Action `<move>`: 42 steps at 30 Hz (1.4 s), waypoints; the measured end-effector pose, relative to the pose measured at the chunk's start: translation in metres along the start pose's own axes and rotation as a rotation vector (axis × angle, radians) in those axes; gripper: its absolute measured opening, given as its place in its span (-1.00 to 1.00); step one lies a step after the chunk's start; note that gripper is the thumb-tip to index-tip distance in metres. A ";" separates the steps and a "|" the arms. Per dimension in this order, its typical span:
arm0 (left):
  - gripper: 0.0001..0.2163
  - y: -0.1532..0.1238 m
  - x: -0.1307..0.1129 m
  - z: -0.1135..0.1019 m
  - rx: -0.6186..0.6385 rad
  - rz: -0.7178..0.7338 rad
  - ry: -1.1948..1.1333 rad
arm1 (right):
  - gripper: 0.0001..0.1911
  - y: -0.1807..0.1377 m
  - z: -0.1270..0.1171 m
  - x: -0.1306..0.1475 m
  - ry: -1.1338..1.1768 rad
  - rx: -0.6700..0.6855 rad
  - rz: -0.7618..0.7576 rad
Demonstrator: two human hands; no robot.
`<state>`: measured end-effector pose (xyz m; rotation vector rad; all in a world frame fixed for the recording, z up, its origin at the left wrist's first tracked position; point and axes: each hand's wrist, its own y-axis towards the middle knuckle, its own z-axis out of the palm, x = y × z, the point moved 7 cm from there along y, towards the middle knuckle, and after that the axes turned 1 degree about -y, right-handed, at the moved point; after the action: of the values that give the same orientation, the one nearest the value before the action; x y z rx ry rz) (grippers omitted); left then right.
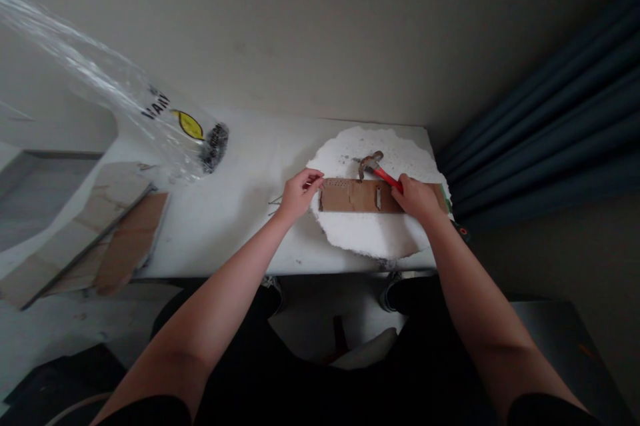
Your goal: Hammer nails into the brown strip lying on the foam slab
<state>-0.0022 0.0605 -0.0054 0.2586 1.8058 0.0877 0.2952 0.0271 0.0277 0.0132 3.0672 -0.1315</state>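
A brown wooden board [356, 197] lies on a round white foam slab [370, 233] on the white table. My right hand [416, 197] is wrapped round the red handle of a claw hammer [376, 167], whose metal head rests at the board's far edge. My left hand [299, 191] is at the board's left end, fingers curled in a pinch against its corner; what they hold is too small to make out.
A clear plastic bag [125, 99] with black print and a yellow mark lies at the table's left. Wooden boards [100, 233] overhang the left front edge. A few nails [275, 203] lie by my left wrist. Dark blue curtains [550, 126] hang at right.
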 end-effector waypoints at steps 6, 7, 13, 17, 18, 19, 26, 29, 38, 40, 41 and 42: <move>-0.74 -0.003 0.000 0.008 0.056 0.011 0.058 | -0.72 0.001 0.001 0.000 0.000 0.012 -0.008; -0.76 -0.004 -0.001 0.009 0.073 0.009 0.078 | -0.72 0.001 0.001 0.000 -0.003 0.015 -0.009; -0.78 -0.005 -0.020 0.015 0.152 0.209 0.254 | -0.72 0.000 0.001 0.000 0.001 -0.004 -0.016; -0.74 -0.008 -0.027 0.021 0.218 0.343 0.319 | -0.71 0.000 0.000 0.000 0.007 0.009 -0.008; -0.74 -0.008 -0.025 0.022 0.223 0.343 0.313 | -0.70 0.000 0.000 0.000 0.009 0.014 -0.005; -0.75 -0.008 -0.023 0.023 0.222 0.331 0.305 | -0.70 0.000 0.000 0.000 0.010 0.017 -0.003; -0.89 0.002 -0.003 0.011 0.046 0.119 0.142 | -0.69 0.000 0.000 0.000 0.025 0.030 -0.009; -0.88 0.007 0.002 0.001 -0.063 0.043 0.094 | -0.69 0.000 0.000 0.000 0.030 0.028 -0.014; -0.89 0.006 0.002 0.002 -0.031 0.030 0.155 | -0.69 0.000 0.001 -0.001 0.034 0.016 -0.022; -0.89 0.006 0.003 0.003 -0.026 0.036 0.164 | -0.69 0.000 0.001 -0.001 0.033 0.018 -0.024; -0.89 0.006 0.003 0.003 -0.024 0.039 0.164 | -0.69 0.000 0.001 -0.001 0.031 0.022 -0.023; -0.89 0.006 0.004 0.003 -0.023 0.042 0.163 | -0.68 0.000 0.002 -0.001 0.030 0.025 -0.021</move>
<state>0.0011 0.0673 -0.0089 0.2796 1.9608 0.1626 0.2967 0.0273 0.0260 -0.0161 3.0964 -0.1725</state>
